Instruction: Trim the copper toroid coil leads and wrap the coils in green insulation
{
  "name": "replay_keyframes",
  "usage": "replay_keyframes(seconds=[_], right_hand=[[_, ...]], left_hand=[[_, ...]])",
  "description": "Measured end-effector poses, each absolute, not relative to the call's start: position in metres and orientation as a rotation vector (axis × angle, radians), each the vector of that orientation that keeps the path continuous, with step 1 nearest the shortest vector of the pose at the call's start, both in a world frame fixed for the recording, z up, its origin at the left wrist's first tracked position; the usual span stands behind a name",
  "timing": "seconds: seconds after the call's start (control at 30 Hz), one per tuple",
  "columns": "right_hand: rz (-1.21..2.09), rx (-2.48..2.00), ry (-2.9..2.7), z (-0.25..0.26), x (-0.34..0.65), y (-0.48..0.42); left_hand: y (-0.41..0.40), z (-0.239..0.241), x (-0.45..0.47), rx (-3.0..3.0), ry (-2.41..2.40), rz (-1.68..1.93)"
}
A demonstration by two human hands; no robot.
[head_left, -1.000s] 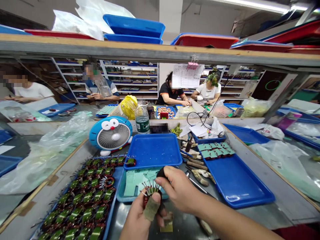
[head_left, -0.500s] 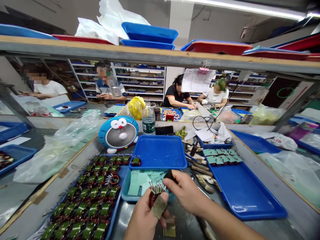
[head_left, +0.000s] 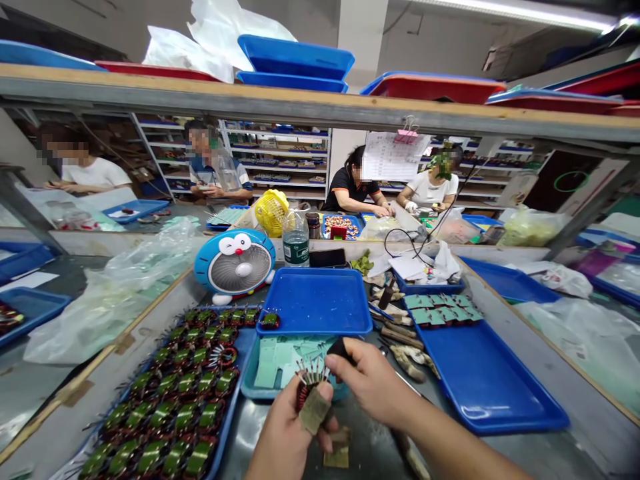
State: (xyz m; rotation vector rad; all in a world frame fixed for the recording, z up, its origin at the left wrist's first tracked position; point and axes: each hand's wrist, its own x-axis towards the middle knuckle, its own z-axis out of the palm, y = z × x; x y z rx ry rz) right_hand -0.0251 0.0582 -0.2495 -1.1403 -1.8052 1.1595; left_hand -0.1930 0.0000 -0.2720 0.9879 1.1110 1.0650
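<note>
Behind the partition, white shelving [head_left: 280, 160] lines the back of the room, and co-workers [head_left: 345, 187] sit over work of their own. Overhead, a long shelf [head_left: 280, 100] carries blue and red trays [head_left: 295, 57].

Above my metal tabletop [head_left: 245, 427], my left hand [head_left: 287, 427] is clamped on a wound coil [head_left: 303, 395], its pale leads [head_left: 311, 372] pointing up, and drab wrapping [head_left: 315, 411] covers my thumb. My right hand [head_left: 373, 383] is just beside it, thumb and forefinger at the tips of those leads, with something black [head_left: 341, 349] over the forefinger; I cannot tell whether they are closed on a lead.

Just past the coil lies a teal tray [head_left: 247, 390] of pale green pieces [head_left: 273, 360], with a blue tray [head_left: 320, 303] beyond, one coil in its near left corner. To my left, a long tray [head_left: 245, 341] holds rows of green-banded coils [head_left: 187, 383]. To my right, another blue tray [head_left: 495, 380] has green-topped coils [head_left: 443, 310] at its far end. Farther back, a cartoon-faced fan [head_left: 243, 270] stands beside a clear bottle [head_left: 296, 243].
</note>
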Motion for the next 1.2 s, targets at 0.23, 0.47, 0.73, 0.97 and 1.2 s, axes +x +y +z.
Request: replay_keyframes(seconds=[0.23, 0.47, 0.73, 0.97, 1.2], right_hand=[[1.216, -1.022, -2.034, -0.226, -0.003, 0.068], [1.055, -1.019, -2.261, -0.221, -0.01, 0.069], [0.905, -0.888, -2.369, -0.223, -0.007, 0.066], [0.985, -0.873, -2.26, -0.214, 0.0, 0.055], [1.36, -0.969, -1.702, -0.243, 0.004, 0.037]], left_hand=[[0.0, -0.267, -0.203, 1.634, 1.411, 0.807], [-0.005, -0.275, -0.204, 1.845, 1.324, 0.676], [-0.009, -0.272, -0.199, 1.74, 1.305, 0.745], [-0.007, -0.267, -0.209, 1.761, 1.097, 0.787], [0.01, -0.293, -0.227, 2.208, 1.141, 1.058]])
